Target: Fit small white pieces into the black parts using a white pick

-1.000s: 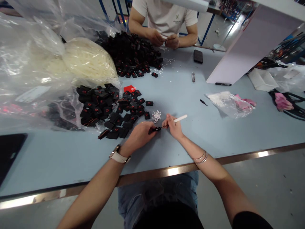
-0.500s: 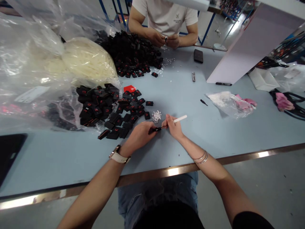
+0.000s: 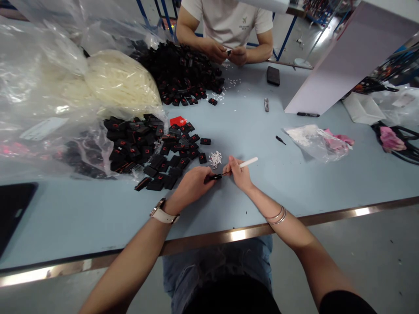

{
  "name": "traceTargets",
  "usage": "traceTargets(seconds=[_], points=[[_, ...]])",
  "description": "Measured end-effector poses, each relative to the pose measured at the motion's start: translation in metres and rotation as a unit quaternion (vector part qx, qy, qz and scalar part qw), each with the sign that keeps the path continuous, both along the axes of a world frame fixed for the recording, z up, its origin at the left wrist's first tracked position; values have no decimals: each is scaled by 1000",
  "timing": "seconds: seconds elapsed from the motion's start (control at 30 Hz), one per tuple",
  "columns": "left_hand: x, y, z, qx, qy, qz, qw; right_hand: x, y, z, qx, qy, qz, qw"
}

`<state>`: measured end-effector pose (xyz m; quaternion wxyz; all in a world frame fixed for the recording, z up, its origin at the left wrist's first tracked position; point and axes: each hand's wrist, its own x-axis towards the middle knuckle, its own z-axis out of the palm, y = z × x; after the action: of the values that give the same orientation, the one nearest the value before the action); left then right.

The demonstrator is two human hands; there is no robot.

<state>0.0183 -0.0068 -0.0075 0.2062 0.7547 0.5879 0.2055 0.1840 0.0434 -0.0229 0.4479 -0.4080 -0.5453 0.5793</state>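
Observation:
My left hand [image 3: 195,182] is closed around a small black plastic part [image 3: 216,177], held just above the blue table. In my right hand [image 3: 238,172] is a thin tool with a white handle [image 3: 248,162], gripped like a pen. Its dark tip points left and meets the black part, though the exact contact is too small to make out. Just beyond both hands lies a little heap of white pellets [image 3: 215,159]. To the left, black plastic connector housings [image 3: 170,165] with red marks are spread in a loose pile.
Clear plastic bags [image 3: 121,83] fill the left side. Across the table [image 3: 294,183] a person [image 3: 225,26] handles a small part beside a larger black pile [image 3: 183,74]. A white panel [image 3: 340,56], a bag with pink material [image 3: 321,141] and a black box [image 3: 273,76] are to the right.
Hardly anything differs. The view has shifted very slightly, and both my hands keep their grip at the same spot.

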Motion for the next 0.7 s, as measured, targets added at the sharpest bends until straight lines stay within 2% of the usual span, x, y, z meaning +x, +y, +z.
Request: traceTargets(seconds=[0.37,0.7], points=[[0,0,-1,-6,-2,0,1000,-3,-1,0,4,-41,-1,999],[0,0,0,-13,2,-2,1000,-1,-1,1,-2,-11,0,1000]])
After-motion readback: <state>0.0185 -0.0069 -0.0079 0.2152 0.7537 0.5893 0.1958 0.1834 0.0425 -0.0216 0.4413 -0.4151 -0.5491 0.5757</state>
